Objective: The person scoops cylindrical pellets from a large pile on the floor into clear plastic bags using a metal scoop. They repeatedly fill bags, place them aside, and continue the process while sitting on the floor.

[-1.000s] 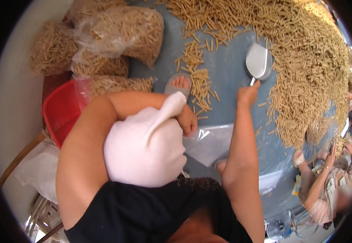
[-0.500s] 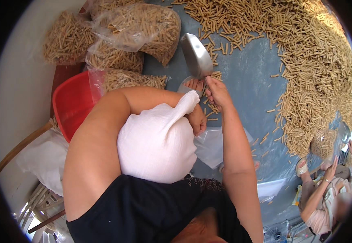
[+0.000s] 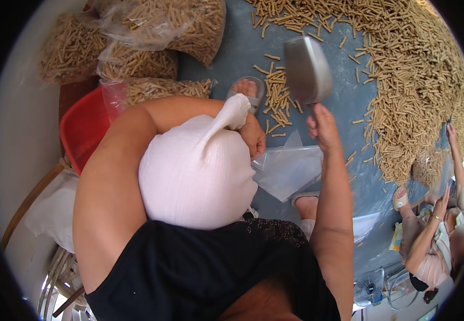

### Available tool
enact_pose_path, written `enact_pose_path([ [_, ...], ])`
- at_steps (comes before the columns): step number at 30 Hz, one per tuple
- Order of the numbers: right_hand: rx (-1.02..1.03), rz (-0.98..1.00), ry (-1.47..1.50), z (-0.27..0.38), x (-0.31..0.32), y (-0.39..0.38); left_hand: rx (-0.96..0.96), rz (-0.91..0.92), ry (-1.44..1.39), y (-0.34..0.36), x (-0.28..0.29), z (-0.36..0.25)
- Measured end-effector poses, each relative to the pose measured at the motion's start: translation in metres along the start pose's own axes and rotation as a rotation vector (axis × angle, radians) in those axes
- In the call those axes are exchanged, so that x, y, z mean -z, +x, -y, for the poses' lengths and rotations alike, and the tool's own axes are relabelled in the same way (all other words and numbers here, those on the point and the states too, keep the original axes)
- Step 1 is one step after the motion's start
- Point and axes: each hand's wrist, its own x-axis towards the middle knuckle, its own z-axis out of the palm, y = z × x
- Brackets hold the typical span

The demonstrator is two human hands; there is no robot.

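Observation:
My right hand [image 3: 324, 128] is closed round the handle of a shiny metal scoop [image 3: 308, 72], its broad end pointing away over the blue-grey floor. My left arm wraps around a rounded white cloth shape [image 3: 197, 168] in front of my chest. At its far side, my left hand [image 3: 254, 140] curls its fingers at the edge of a clear plastic bag [image 3: 288, 168]; the fingertips are partly hidden. The bag hangs between my arms and looks flat. Beyond it lies a small patch of short tan sticks [image 3: 277, 99], left of the scoop.
A large heap of the same sticks [image 3: 419, 91] spreads along the far and right sides. Filled clear bags [image 3: 141, 64] stand at the far left beside a red tub [image 3: 85, 128]. At right, another person [image 3: 430, 235] sits near a filled bag. A fan [image 3: 368, 289] stands at lower right.
My right hand and the scoop have moved right, away from the small patch of sticks. The plastic bag now shows more between my arms. My left hand stays at its edge.

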Motion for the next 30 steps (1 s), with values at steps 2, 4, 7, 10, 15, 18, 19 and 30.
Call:
enact_pose_path([
  [2, -0.042, 0.102, -0.029, -0.020, -0.018, 0.002, 0.006, 0.045, 0.083, -0.004, 0.002, -0.018],
  [4, -0.138, 0.093, -0.013, -0.036, -0.037, 0.006, 0.002, 0.046, 0.077, -0.010, 0.001, -0.019],
  [7, -0.089, 0.037, -0.102, -0.064, -0.033, 0.020, -0.025, 0.076, 0.076, -0.011, 0.000, -0.011],
  [10, 0.084, -0.150, -0.037, -0.060, -0.007, 0.032, -0.016, 0.091, 0.138, -0.010, -0.002, -0.014],
  [15, 0.185, -0.230, 0.065, -0.030, 0.021, -0.004, -0.179, 0.168, 0.205, 0.011, -0.004, -0.023],
  [18, -0.081, 0.022, -0.212, -0.060, 0.020, -0.027, -0.110, 0.365, 0.161, 0.001, -0.020, -0.061],
  [19, -0.161, 0.126, -0.270, -0.072, 0.020, -0.034, -0.057, 0.412, 0.118, 0.000, -0.023, -0.063],
  [30, 0.124, -0.391, 0.088, -0.094, 0.073, -0.037, 0.115, 0.244, 0.024, -0.011, -0.029, -0.051],
])
